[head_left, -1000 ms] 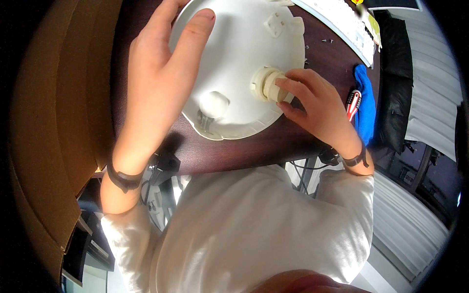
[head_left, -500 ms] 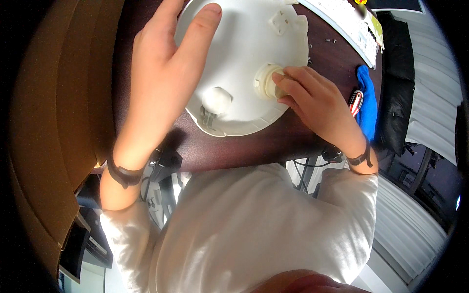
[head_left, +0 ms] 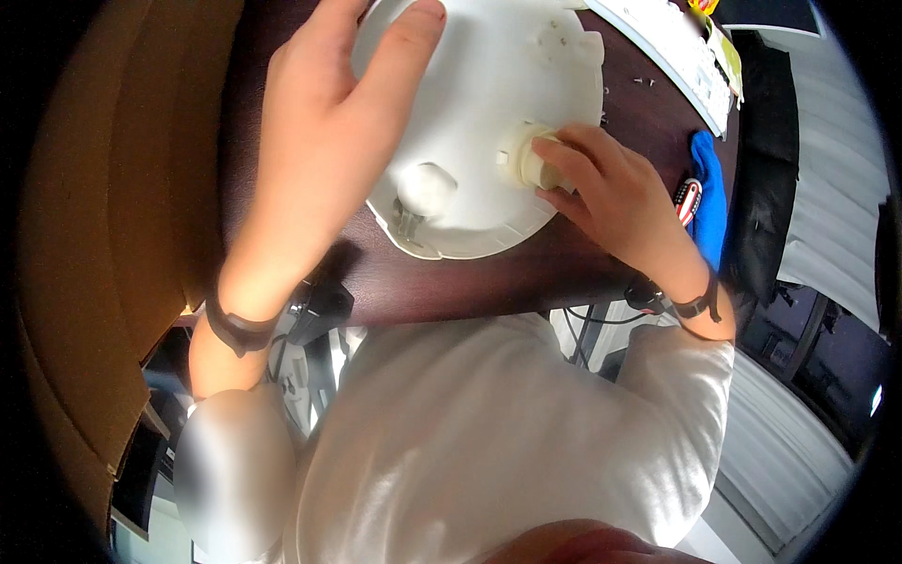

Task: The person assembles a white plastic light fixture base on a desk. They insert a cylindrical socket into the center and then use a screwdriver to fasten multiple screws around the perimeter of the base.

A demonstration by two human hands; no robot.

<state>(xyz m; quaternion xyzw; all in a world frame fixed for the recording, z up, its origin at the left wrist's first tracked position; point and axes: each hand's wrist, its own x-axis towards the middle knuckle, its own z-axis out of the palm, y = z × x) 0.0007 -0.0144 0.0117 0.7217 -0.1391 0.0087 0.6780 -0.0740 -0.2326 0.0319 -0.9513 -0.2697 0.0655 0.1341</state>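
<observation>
A dark reddish-brown table (head_left: 451,289) is carrying a round white cover (head_left: 479,94), which is lying hollow side up. Small screws (head_left: 645,83) are lying beyond its right rim. A white keyboard (head_left: 669,58) is resting at the upper right; below it, a red-and-white handle (head_left: 689,199) is lying against a blue cloth (head_left: 711,193).

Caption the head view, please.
Left hand at the left edge of a round white plastic shell; right hand gripping a cream cylindrical fitting.
</observation>
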